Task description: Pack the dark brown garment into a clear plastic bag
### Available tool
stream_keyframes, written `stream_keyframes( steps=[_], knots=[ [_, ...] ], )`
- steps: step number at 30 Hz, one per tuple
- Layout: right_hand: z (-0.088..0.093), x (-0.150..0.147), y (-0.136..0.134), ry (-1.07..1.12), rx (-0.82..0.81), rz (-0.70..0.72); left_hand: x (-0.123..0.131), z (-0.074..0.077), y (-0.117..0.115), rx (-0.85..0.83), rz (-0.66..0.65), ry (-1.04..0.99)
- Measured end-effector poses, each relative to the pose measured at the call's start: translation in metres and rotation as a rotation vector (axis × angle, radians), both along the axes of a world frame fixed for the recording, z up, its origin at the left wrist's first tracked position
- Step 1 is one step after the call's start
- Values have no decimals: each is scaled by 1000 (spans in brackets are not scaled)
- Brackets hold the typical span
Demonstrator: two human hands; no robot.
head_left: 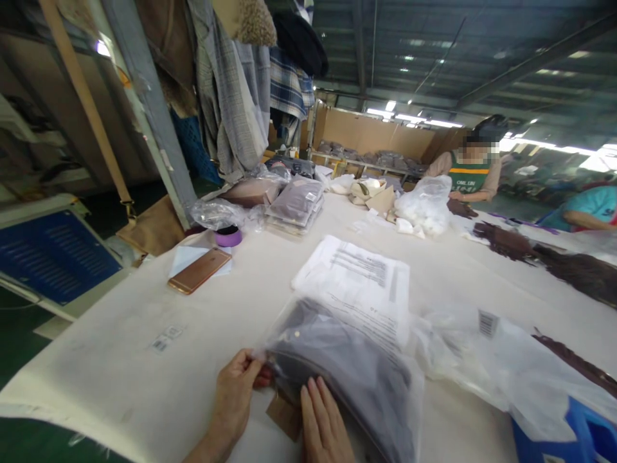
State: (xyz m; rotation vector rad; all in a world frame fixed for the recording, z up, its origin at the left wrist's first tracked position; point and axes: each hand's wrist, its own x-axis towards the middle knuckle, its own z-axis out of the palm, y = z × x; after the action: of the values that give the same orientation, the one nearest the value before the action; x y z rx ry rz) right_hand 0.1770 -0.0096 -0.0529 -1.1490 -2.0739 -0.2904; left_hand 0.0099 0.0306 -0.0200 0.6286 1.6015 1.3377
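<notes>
A clear plastic bag (409,399) with a folded dark grey fabric item (332,341) inside lies on the table in front of me. My left hand (238,386) pinches the bag's near left corner between thumb and fingers. Flat on the bag, my right hand (325,418) rests with its fingers stretched out. Between my two hands a brown tag (284,415) shows at the bag's edge; whether it lies inside the bag I cannot tell. Printed paper sheets (354,267) lie just beyond the bag, partly under it.
At the left lie a phone (200,270) and a purple tape roll (228,236). Bagged garments (294,202) are stacked behind. Loose plastic bags (501,354) and a blue crate (563,431) are at right. Brown fringed fabric (573,267) lies farther off, near a person (470,170).
</notes>
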Motion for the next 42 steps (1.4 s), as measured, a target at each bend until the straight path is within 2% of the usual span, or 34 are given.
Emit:
stream_keyframes(
  steps=[2, 6, 7, 8, 12, 16, 21, 25, 28, 31, 34, 39, 42],
  knots=[
    [1, -5, 15, -120, 130, 23, -1, 5, 0, 9, 0, 0],
    [5, -16, 25, -132, 289, 290, -2, 16, -4, -15, -71, 50],
    [4, -20, 25, -113, 302, 318, -2, 17, -5, -23, -93, 79],
    [2, -23, 24, -78, 297, 297, -2, 18, -6, -31, -115, 110],
    [-7, -31, 19, -10, 176, 22, -3, 18, -6, -45, -166, 178],
    [-11, -28, 15, -56, 273, 93, -4, 16, -5, -65, -181, 208],
    [-5, -3, 36, -243, 247, -98, -4, 11, -7, -66, -171, 243],
    [-7, 17, 54, -403, 314, -154, -5, 5, -6, -80, -166, 226],
    [-11, 17, 54, -390, 259, -199, -3, 1, -1, -106, -147, 215],
    [-12, 16, 52, -383, 196, -190, -2, -4, 4, -134, -231, 201],
    [-11, 25, 54, -467, 183, -211, -4, -13, 8, -124, -306, 186],
    [-16, 45, 60, -532, 355, -146, -11, -22, 13, -154, -388, 208],
    [-18, 45, 63, -481, 220, -199, -14, -18, 13, -178, -493, 233]
  ],
)
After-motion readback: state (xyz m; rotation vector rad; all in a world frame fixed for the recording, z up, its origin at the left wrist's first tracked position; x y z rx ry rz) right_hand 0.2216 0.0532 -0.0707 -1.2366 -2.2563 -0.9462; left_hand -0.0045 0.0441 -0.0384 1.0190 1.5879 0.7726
